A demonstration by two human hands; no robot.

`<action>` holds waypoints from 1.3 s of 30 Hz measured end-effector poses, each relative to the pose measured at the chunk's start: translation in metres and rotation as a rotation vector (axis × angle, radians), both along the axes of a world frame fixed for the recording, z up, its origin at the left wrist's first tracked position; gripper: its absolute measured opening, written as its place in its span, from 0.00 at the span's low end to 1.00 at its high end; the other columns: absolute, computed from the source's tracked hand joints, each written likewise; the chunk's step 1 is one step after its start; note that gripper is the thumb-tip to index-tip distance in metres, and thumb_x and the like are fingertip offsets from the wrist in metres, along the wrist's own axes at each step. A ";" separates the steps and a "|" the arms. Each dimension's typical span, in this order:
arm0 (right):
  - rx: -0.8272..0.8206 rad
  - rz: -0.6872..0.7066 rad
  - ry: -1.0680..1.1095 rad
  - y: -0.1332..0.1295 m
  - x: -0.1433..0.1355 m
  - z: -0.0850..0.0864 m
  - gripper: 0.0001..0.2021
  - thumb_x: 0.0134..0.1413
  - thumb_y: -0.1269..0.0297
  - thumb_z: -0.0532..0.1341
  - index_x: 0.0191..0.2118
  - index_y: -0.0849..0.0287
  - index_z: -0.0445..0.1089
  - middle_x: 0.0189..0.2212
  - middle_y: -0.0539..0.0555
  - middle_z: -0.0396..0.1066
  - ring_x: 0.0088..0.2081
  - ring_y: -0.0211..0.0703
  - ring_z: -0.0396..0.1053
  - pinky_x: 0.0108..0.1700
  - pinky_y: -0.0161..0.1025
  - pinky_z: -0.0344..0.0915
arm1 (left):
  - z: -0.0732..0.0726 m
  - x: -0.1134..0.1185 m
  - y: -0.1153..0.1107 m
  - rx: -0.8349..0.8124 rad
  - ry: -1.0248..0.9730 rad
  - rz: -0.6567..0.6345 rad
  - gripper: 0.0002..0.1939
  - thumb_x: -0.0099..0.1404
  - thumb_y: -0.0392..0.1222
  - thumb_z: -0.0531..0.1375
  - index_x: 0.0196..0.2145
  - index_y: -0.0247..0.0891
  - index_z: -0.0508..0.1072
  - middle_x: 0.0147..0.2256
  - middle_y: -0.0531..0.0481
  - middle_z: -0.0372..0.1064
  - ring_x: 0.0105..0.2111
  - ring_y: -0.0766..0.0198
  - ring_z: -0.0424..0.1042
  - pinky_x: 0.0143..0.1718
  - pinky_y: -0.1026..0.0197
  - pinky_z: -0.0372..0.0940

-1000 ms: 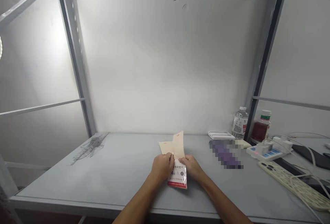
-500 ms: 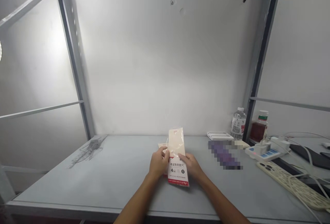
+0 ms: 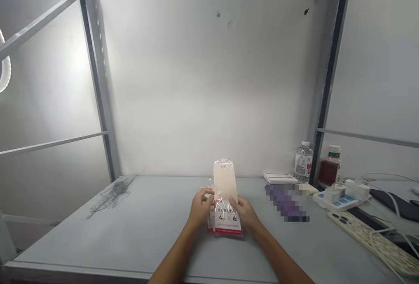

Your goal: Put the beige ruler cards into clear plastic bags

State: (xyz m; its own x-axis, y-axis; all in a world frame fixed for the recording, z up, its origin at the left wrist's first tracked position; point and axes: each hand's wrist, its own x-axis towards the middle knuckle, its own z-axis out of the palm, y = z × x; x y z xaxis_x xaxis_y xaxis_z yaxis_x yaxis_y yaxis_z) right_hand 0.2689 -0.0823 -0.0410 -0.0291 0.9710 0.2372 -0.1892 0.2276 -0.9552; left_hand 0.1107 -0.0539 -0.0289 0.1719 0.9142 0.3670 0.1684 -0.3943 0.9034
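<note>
At the left edge of the frame, part of a glowing white ring-shaped lamp [image 3: 5,76] shows beside a grey metal upright post [image 3: 97,72]. Lower down, a dark scribbled smudge [image 3: 113,196] marks the left side of the flat pale-grey desk [image 3: 147,231].

Just right of the lower centre, the left hand [image 3: 200,208] has its fingers curled and bunched narrowly at the left side of a flat clear-plastic packet with a cream card upper part and a white-and-red printed label [image 3: 225,181]; whether they pinch its edge I cannot tell. From behind that packet's lower left side peeks a similar red-edged packet [image 3: 210,226], mostly hidden. The right hand [image 3: 247,215] holds the front packet by its right side, thumb laid across the face, other fingers largely out of sight behind.

The step in hand looks like handling the pair and lining one up before the other. The next move seems to call for a steady right-hand hold and careful left fingertips, since the slick film could let the packets slide apart.

Farther right, a blurred purple shape [image 3: 286,203] lies on the desk, then a clear plastic bottle with a white cap [image 3: 303,162], a white-and-blue power strip [image 3: 338,201] and a cream, dark-patterned phone case [image 3: 369,240].
</note>
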 end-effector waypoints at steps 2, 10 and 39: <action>0.009 0.017 0.004 0.000 -0.001 0.002 0.19 0.43 0.48 0.60 0.29 0.63 0.69 0.22 0.54 0.72 0.24 0.44 0.69 0.27 0.38 0.63 | 0.001 0.000 0.001 -0.019 -0.038 -0.053 0.14 0.56 0.50 0.53 0.32 0.36 0.69 0.43 0.44 0.64 0.26 0.68 0.67 0.23 0.65 0.62; -0.001 0.052 0.057 -0.002 -0.001 0.002 0.19 0.45 0.49 0.59 0.33 0.62 0.69 0.24 0.55 0.73 0.25 0.45 0.70 0.29 0.40 0.64 | 0.002 -0.001 0.002 -0.114 -0.050 -0.138 0.20 0.55 0.56 0.54 0.33 0.35 0.68 0.20 0.53 0.63 0.20 0.69 0.63 0.19 0.68 0.58; 0.004 0.073 0.047 0.005 -0.003 -0.002 0.19 0.44 0.48 0.60 0.32 0.61 0.69 0.27 0.54 0.73 0.29 0.45 0.70 0.33 0.39 0.65 | 0.004 -0.002 0.002 0.044 -0.047 -0.010 0.22 0.58 0.57 0.49 0.22 0.35 0.66 0.36 0.44 0.66 0.37 0.60 0.66 0.35 0.59 0.62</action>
